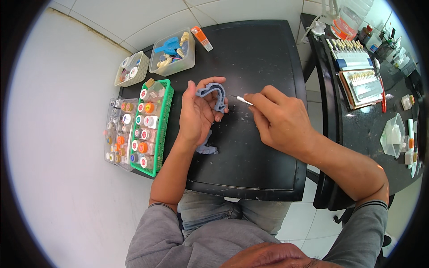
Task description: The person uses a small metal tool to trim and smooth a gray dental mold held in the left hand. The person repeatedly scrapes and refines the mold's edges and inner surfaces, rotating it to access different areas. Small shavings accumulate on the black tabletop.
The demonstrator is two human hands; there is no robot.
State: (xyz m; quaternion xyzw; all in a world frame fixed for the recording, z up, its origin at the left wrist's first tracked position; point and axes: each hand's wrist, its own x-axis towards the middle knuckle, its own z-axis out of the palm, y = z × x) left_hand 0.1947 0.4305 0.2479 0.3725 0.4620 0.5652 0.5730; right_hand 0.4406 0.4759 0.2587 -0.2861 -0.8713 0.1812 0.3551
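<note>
Bright, even light, sharp w/ soft shadows, fisheye bend & dark rim.

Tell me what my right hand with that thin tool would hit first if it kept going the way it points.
Most likely the blue-grey arch-shaped piece held in your left hand. The right hand aims the thin tool leftward at it; depth is hard to judge.

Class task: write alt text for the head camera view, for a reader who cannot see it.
Over a black table, the left hand holds a curved blue-grey dental mould while the right hand points a thin tool at it. A green basket of small bottles stands at left.
</note>
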